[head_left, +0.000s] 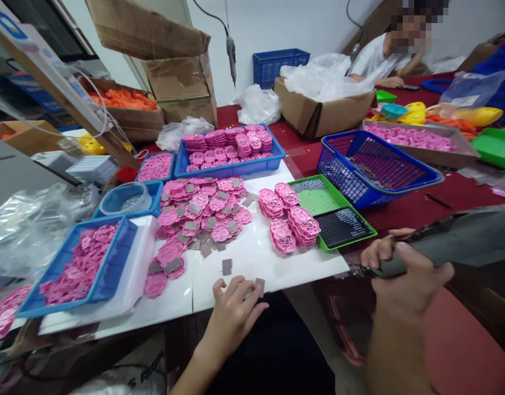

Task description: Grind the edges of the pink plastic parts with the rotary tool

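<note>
My left hand (231,310) is at the front edge of the white work surface, fingers curled, with a small grey plate (259,286) at its fingertips. Another grey plate (227,267) lies just beyond the fingers. To the right, my right hand (404,269) is closed round the end of a long dark grey-green item (453,238) whose kind I cannot make out. Pink, scallop-edged plastic parts (203,208) lie heaped ahead of my left hand, many bearing grey plates. Stacks of pink parts with shiny metal bits (304,225) stand to the right of the heap.
A green tray (346,240) holds a black grid tray (345,226) and small metal pieces. Behind are a blue basket (369,159) and a blue bin of stacked pink parts (231,167). A power screwdriver (231,57) hangs overhead. A person (379,57) sits across the table.
</note>
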A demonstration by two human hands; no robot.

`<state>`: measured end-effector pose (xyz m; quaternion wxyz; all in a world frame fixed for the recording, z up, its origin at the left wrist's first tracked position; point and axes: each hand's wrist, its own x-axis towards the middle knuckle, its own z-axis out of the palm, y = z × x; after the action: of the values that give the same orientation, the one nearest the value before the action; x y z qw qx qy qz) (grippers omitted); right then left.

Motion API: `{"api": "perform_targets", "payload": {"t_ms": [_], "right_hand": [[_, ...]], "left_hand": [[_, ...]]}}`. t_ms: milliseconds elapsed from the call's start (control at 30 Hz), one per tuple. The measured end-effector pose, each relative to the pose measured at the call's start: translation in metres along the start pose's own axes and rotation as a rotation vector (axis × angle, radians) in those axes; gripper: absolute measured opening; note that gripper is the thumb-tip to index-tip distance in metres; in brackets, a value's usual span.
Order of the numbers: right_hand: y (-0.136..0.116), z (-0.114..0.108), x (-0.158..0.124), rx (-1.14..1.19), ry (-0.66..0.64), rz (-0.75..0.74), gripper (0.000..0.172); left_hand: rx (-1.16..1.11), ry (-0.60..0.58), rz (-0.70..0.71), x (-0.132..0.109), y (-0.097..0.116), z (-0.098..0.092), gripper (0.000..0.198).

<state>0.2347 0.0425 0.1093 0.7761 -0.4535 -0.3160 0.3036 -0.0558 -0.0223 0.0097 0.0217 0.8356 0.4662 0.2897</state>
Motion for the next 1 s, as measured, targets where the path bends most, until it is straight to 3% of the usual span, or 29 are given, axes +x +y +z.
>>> {"api": "perform_targets", "payload": {"t_ms": [200, 400, 567, 667, 800, 1000], "right_hand": [[0.001, 0.004, -0.005, -0.019, 0.028, 0.037, 0.01], [0.002, 0.003, -0.007, -0.002, 0.005, 0.017, 0.01], [0.001, 0.0, -0.006, 0.002, 0.006, 0.007, 0.012], [0.002, -0.004, -0.004, -0.008, 0.017, 0.021, 0.013], [0.003, -0.008, -0.003, -0.014, 0.025, 0.004, 0.013], [0.004, -0.01, -0.002, -0.01, 0.014, -0.019, 0.012]], "left_hand": [[0.042, -0.17, 0.052, 0.005, 0.007, 0.002, 0.035], [-0.023, -0.041, 0.149, 0.025, 0.015, 0.021, 0.006], [-0.016, -0.028, 0.201, 0.019, 0.013, 0.03, 0.022], [-0.053, -0.021, 0.159, 0.014, 0.011, 0.027, 0.028], [-0.168, -0.048, 0.061, 0.018, 0.013, 0.019, 0.019], [-0.249, 0.055, -0.117, 0.06, 0.017, 0.021, 0.011]]}}
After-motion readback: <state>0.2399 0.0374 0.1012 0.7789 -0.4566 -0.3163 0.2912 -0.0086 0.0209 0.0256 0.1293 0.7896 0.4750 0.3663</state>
